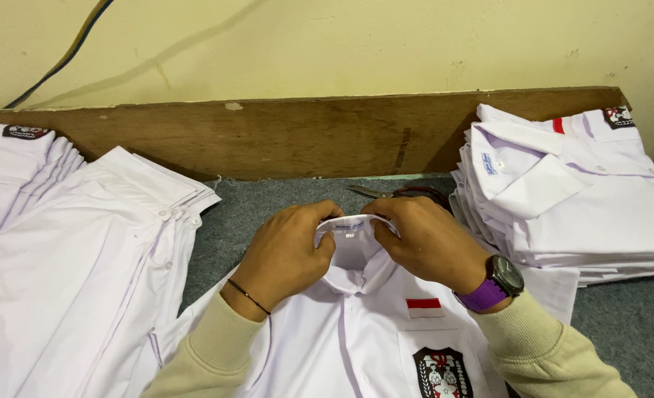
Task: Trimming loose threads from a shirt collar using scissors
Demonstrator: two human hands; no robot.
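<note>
Both hands on it now: your left hand (pixel 286 250) and right hand (pixel 426 239) each pinch the collar of the white cotton uniform shirt (pixel 356 324), lying just in front of the grey-handled metal scissors (pixel 400 193), between 2 shirt stacks.

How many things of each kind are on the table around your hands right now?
Shirt being handled at the collar: 1
Stacks of folded white shirts: 2, left stack and right stack
Scissors: 1
Hands on the collar: 2, left hand and right hand
Total: 6
</note>
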